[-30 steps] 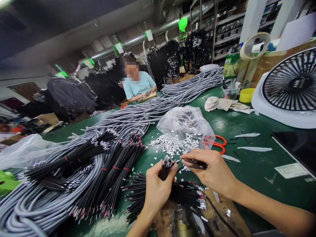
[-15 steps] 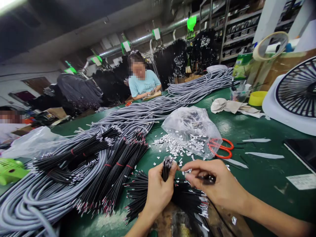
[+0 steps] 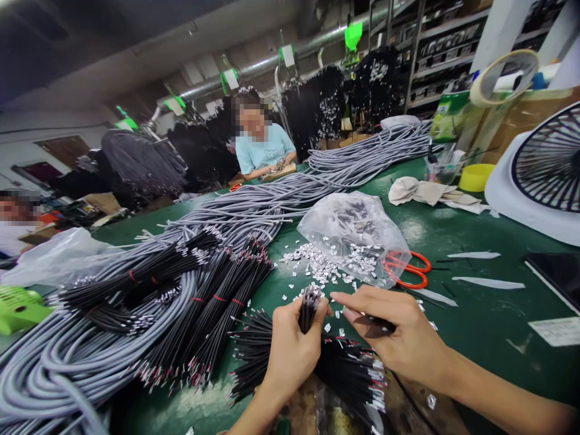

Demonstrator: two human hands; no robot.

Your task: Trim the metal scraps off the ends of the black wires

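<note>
My left hand [image 3: 294, 344] is wrapped around an upright bundle of thin black cables [image 3: 309, 314], their silvery tips pointing up between thumb and fingers. Just to its right is my right hand [image 3: 399, 329], index finger stretched toward those tips. Its other fingers curl over a dark, handle-like thing [image 3: 383, 325], mostly hidden in the palm; a black cord [image 3: 410, 396] runs down from below that hand. Under both hands lies a pile of cut black cables [image 3: 348, 368] with silver and red ends. Small silver metal clips [image 3: 312, 260] are scattered beyond the hands.
A clear plastic bag [image 3: 351, 226] of clips and red-handled scissors [image 3: 414, 272] lie ahead. Grey cables [image 3: 254, 205] and tied black cable bundles [image 3: 212, 314] cover the left. At right are a white fan [image 3: 512, 175] and a phone [image 3: 555, 275]. Someone [image 3: 264, 148] sits across the table.
My right index finger has straightened and its thumb has moved away from it; the small silver piece between them no longer shows there. My left hand keeps hold of the bundle.
</note>
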